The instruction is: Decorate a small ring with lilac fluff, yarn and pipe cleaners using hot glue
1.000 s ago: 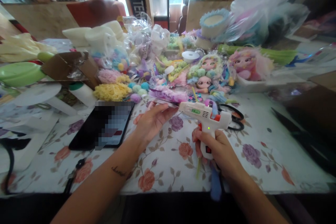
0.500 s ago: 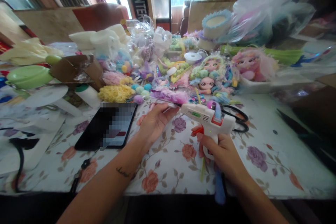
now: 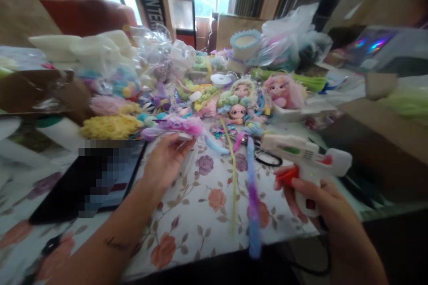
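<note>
My left hand [image 3: 167, 158] pinches the near edge of a thin whitish piece topped with pink-purple fluff [image 3: 183, 125]; its exact kind is hard to make out. In my right hand [image 3: 314, 196] is a white hot glue gun [image 3: 301, 147] with a red trigger [image 3: 288, 175], its nozzle pointing left. The gun is well apart from the fluffy piece. Between the hands, a fuzzy blue and purple strip [image 3: 254, 205] hangs over the table's front edge. Beside it lies a thin yellow-green stem [image 3: 233, 169].
A tablet [image 3: 83, 187] lies left of my left arm. Behind are yellow ruffled fabric [image 3: 110, 126], doll heads [image 3: 238, 113], a ribbon spool [image 3: 220, 80] and plastic bags [image 3: 154, 46]. Black scissors handles [image 3: 269, 158] rest near the gun. A cardboard box [image 3: 384, 120] stands at right.
The glue gun has moved right, away from the fluffy piece, uncovering the fuzzy strip and the stem. My view has shifted to the right. The left hand keeps its pinch.
</note>
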`<move>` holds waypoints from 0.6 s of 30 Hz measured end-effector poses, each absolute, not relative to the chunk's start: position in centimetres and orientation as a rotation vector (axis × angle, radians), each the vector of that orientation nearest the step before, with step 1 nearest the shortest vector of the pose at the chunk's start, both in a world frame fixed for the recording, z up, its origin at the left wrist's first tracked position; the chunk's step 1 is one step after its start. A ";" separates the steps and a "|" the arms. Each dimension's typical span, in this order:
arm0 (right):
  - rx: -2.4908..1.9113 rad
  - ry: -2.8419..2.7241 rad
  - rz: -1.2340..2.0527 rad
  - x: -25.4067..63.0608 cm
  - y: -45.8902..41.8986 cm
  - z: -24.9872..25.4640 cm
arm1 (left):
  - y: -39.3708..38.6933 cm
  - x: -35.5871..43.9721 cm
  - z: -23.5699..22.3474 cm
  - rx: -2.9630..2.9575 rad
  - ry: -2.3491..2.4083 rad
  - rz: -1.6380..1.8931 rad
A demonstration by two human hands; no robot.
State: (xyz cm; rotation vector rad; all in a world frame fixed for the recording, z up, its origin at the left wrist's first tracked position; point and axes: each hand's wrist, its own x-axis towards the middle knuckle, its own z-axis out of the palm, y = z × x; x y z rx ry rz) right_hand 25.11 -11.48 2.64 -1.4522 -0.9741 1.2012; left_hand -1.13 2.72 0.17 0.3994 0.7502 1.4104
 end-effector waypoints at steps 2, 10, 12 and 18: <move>-1.549 -0.943 0.936 28.2 -11.6 3.1 | 2.6 -1.0 0.1 0.399 0.760 1.393; -2.127 -1.027 0.239 37.3 -5.8 -0.1 | 2.2 -0.7 -0.4 0.452 0.775 1.313; -2.155 -1.053 0.211 37.6 -4.6 -1.1 | 2.2 -0.7 -0.3 0.443 0.772 1.303; -2.187 -1.134 0.159 37.6 -5.2 -1.8 | 1.9 -0.5 0.1 0.455 0.744 1.315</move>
